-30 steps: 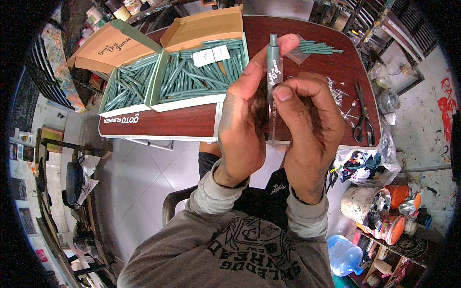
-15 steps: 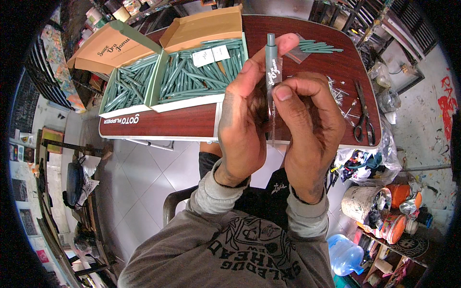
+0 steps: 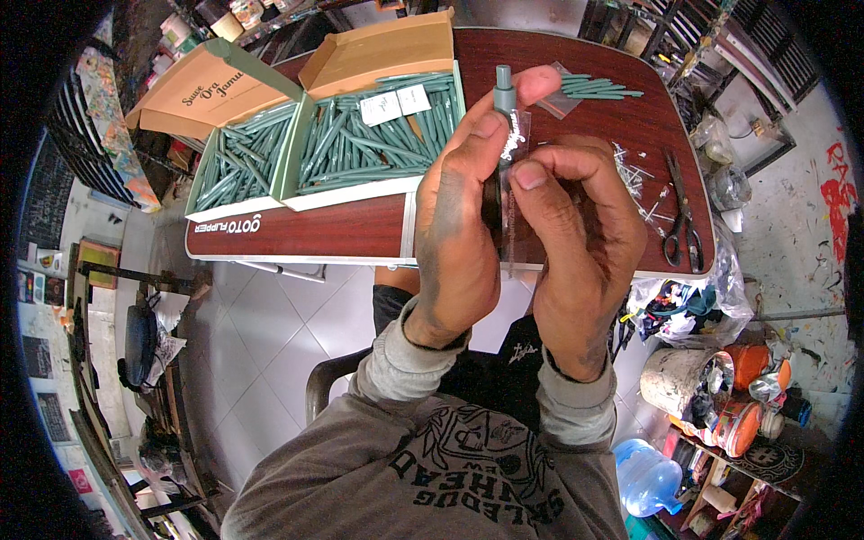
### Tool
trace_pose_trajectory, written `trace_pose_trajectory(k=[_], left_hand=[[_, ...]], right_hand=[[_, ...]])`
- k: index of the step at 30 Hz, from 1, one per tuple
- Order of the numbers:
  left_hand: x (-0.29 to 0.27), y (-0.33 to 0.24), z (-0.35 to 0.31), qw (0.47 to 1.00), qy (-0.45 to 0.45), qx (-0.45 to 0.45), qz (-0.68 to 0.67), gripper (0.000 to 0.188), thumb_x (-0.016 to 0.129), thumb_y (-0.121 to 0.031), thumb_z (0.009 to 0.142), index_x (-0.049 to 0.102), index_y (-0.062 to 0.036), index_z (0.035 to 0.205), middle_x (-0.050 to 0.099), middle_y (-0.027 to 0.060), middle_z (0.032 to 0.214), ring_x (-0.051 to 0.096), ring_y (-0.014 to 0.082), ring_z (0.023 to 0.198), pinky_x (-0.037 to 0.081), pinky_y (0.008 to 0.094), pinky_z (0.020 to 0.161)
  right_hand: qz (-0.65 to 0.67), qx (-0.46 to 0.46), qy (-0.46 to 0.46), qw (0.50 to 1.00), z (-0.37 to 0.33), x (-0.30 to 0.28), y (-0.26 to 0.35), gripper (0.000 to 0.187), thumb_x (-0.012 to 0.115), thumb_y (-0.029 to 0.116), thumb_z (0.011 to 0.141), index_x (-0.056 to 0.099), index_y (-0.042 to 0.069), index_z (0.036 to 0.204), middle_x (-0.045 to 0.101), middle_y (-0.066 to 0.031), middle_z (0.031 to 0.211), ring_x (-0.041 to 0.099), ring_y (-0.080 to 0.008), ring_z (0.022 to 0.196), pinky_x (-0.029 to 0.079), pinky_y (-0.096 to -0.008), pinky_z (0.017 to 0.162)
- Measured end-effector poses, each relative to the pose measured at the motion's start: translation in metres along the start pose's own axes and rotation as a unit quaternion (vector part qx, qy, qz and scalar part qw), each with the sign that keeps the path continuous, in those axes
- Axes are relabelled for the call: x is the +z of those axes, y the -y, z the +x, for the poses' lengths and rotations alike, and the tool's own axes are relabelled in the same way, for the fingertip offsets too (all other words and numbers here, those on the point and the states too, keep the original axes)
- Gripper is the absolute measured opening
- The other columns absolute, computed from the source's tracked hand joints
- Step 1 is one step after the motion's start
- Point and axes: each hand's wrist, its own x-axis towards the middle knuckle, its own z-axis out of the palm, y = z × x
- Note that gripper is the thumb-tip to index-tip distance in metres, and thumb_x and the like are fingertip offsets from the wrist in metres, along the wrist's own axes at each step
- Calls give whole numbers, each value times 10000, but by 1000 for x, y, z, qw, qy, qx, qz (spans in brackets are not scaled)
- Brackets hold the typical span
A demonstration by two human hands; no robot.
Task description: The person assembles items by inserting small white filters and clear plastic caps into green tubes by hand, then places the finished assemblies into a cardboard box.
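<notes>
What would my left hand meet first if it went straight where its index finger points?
Probably the clear plastic bag, then the green pens, but the left hand looks raised above the table, so it might pass over both.

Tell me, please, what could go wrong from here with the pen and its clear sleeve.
The sleeve looks thin, so it might crease or tear where the right hand pinches it.

The pen is held near its top by the left hand; a loose grip could let it slip.

The scissors lie near the table's edge, so a stray elbow might knock them off.
</notes>
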Motion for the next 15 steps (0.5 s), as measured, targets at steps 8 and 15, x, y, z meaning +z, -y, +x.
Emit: trace_pose_trajectory(k=[8, 15], left_hand=[[5, -3, -3, 997, -6, 7, -70, 556, 249, -373, 1054, 471, 14, 1385, 536, 96, 1379, 512, 166, 1213, 386, 285, 1030], [5, -5, -1, 998, -25, 56, -5, 565, 229, -373, 1055, 451, 16, 1399, 520, 103, 1393, 518, 165, 1208, 396, 287, 1020]], right_hand=[[-29, -37, 3, 999, 1, -1, -3, 69, 609, 16, 905, 614, -31, 955, 578, -54, 954, 526, -95, 850, 407, -218, 762], [-9, -82, -8, 997, 0, 0, -11, 82, 595, 23, 899, 605, -41, 950, 582, -78, 967, 533, -117, 861, 412, -233, 791]])
